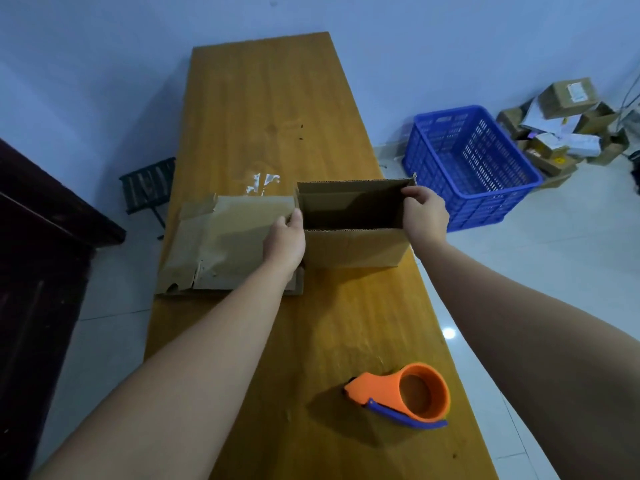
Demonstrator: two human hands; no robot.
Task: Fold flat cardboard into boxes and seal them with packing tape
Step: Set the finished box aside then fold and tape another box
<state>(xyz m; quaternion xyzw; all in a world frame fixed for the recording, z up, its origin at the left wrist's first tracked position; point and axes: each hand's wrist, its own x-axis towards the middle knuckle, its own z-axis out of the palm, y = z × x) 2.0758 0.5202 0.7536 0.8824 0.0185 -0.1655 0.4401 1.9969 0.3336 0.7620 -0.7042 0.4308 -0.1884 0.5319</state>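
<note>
Clasping both ends of the opened brown cardboard box in your left grip and right grip, you seemingly have flap-folding and taping left.

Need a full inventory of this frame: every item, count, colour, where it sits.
open cardboard box: 1, brown, upright on the table between both hands
flat cardboard: stack, count unclear, brown, on the table left of the box
tape dispenser: 1, orange with a blue part, near end of the table, untouched
tape scrap: 1, clear, on the table behind the flat cardboard
table: 1, yellow-brown wood, centre
crate: 1, blue, on the floor right of the table
parcel pile: several, brown and white, on the floor beyond the crate
stool: 1, dark, on the floor left of the table
cabinet: 1, dark, far left
left hand: grips the box's left end
right hand: pinches the box's right end
</note>
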